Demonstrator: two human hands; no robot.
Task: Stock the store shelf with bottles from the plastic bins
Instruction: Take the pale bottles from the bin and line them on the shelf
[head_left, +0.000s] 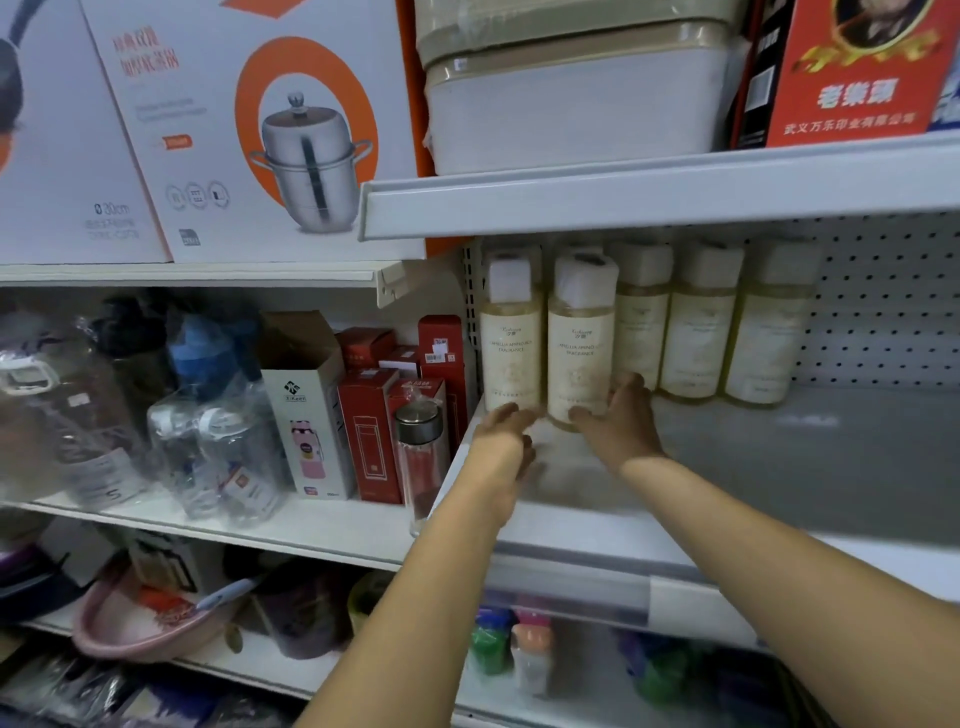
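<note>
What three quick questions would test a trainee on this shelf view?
1. True or false: the bottles on the shelf stand upright.
2. The right hand is at which bottle? A: leftmost. B: second from left. C: rightmost.
3. Which end of the shelf is bare, left or right?
Key: 1 true; 2 B; 3 right.
</note>
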